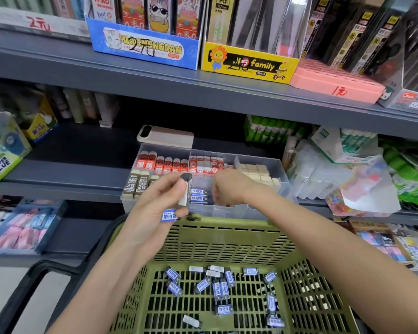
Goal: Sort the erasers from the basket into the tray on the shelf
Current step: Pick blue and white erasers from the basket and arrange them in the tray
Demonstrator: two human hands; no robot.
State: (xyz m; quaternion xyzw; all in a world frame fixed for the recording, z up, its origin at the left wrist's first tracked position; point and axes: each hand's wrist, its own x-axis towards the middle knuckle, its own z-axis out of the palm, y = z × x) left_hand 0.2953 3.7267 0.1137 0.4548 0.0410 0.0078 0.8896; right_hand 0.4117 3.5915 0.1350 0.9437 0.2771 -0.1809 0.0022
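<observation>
Green plastic basket filled the bottom middle of the frame, with a scatter of loose blue-label erasers lying every which way on its slotted floor. Right above its far rim sat the clear tray on the grey shelf, around the centre of the frame. The tray was split into compartments: red-sleeved erasers along the back, brown 2B ones at front left, plain cream blocks on the right, and a couple of stacked blue ones in the middle front. The left hand was up at centre frame just in front of the tray, pinching a pale eraser with a dark top upright in its fingertips, plus a second blue eraser tucked lower down by the thumb. The right hand was just right of it, reaching down into the tray's middle section with its back toward the camera, fingers hidden, so honestly couldn't tell if it held anything. A beige phone lay on the shelf behind the tray.
</observation>
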